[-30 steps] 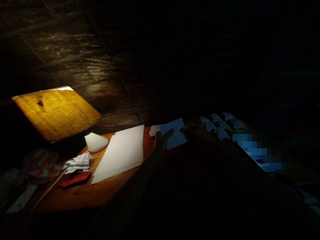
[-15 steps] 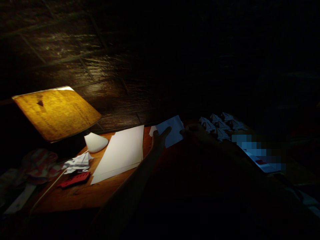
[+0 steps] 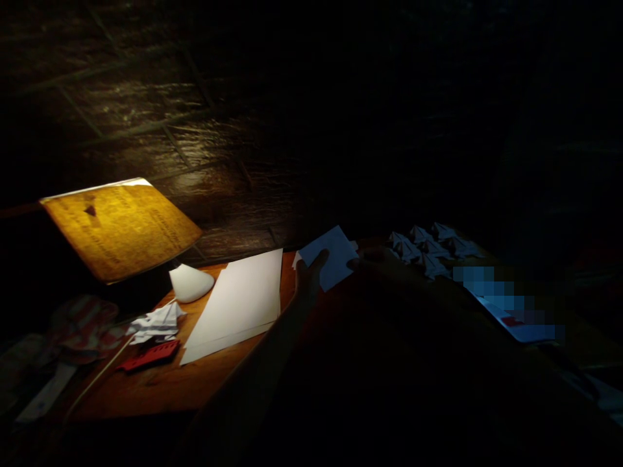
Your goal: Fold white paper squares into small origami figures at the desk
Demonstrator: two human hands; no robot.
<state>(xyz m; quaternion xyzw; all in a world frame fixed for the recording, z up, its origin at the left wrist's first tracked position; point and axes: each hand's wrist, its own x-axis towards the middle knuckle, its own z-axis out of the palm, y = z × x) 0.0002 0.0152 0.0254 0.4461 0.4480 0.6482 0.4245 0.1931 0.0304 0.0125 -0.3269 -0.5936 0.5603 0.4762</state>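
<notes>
A small sheet of white paper point(image 3: 333, 256) is held up between my two hands, over the far part of the table. My left hand point(image 3: 309, 271) grips its left side, with the thumb lying across the front. At its right edge my right hand point(image 3: 367, 261) pinches the paper; most of that hand is lost in shadow. Left of the hands lies a stack of large white sheets point(image 3: 238, 298). To the right, several folded white paper pieces point(image 3: 428, 248) stand grouped on the dark tabletop.
A lit lamp with a yellow shade point(image 3: 124, 227) and a white base point(image 3: 191, 283) stands at left. Near it lie a crumpled paper piece point(image 3: 158, 323), a red object point(image 3: 150, 355) and a striped cloth point(image 3: 85, 327). A glowing device, partly blurred out point(image 3: 528, 329), lies right. A brick-patterned wall rises behind.
The view has shifted slightly, so the lamp and table sit a little lower and further right. The paper in my hands has turned slightly; both hands keep hold of it.
</notes>
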